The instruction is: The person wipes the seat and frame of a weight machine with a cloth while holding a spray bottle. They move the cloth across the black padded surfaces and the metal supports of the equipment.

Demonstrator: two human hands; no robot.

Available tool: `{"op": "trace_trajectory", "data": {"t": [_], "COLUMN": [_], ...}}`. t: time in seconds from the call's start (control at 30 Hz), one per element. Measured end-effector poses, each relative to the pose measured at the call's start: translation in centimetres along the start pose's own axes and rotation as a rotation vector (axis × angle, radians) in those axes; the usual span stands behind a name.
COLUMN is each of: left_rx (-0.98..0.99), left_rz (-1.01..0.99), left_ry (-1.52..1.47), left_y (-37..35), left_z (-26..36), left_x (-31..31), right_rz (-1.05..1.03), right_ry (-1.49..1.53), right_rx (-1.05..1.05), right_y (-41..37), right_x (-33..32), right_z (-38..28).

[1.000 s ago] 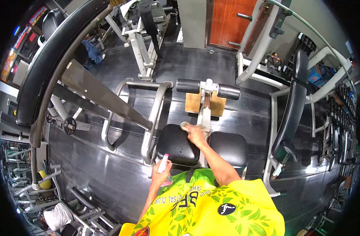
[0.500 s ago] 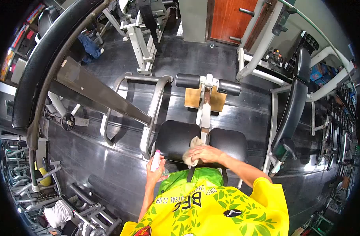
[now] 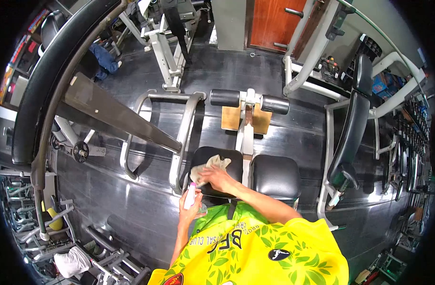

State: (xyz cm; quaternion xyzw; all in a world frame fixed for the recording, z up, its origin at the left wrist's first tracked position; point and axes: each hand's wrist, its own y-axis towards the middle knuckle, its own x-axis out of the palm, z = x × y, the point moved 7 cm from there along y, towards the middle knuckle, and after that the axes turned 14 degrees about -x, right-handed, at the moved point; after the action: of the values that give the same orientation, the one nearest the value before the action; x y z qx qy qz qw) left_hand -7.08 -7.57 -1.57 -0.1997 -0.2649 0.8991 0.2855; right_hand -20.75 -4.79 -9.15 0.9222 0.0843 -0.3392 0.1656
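right hand [image 3: 216, 178] grips cloth [image 3: 208, 166] on seat pad [image 3: 205, 153]; left hand [image 3: 189, 210] grips spray bottle [image 3: 190, 194]

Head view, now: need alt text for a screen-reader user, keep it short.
The right hand presses a beige cloth onto the left black seat pad of a gym machine; the left hand holds a white spray bottle beside it. Other machines stand around.
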Motion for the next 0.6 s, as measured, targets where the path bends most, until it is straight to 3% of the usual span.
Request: {"op": "trace_trajectory", "data": {"t": [0.03, 0.1, 0.2, 0.27, 0.33, 0.4, 0.47, 0.6], "left_rx": [-0.001, 0.039, 0.074, 0.072, 0.031, 0.123, 0.063, 0.03], "left_rz": [-0.006, -0.04, -0.111, -0.174, -0.207, -0.284, -0.314, -0.424], "left_ry": [0.023, 0.035, 0.082, 0.15, 0.166, 0.302, 0.392, 0.59], "left_y": [0.1, 0.6, 1.0, 1.4, 1.5, 1.7, 2.2, 2.2], "left_z": [0.1, 0.2, 0.5, 1.0, 1.7, 2.1, 1.8, 1.0], "left_x": [0.2, 0.8, 2.0, 2.9, 4.0, 5.6, 6.7, 9.3], "right_rz": [0.0, -0.222, -0.207, -0.078, 0.073, 0.418, 0.735, 1.345], "right_ry": [-0.005, -0.049, -0.071, 0.07, 0.131, 0.082, 0.218, 0.38], "right_rx": [0.009, -0.101, -0.111, 0.163, 0.307, 0.368, 0.743, 0.73], "right_y": [-1.6, -5.1, -8.9, -11.4, -13.4, -16.1, -20.3, -23.4], "right_x": [-0.8, -1.3, -5.8, -7.3, -9.2, -11.3, -10.7, -12.0], "right_z": [-0.4, -1.7, -2.0, 0.5, 2.5, 3.9, 6.8, 4.8]}}
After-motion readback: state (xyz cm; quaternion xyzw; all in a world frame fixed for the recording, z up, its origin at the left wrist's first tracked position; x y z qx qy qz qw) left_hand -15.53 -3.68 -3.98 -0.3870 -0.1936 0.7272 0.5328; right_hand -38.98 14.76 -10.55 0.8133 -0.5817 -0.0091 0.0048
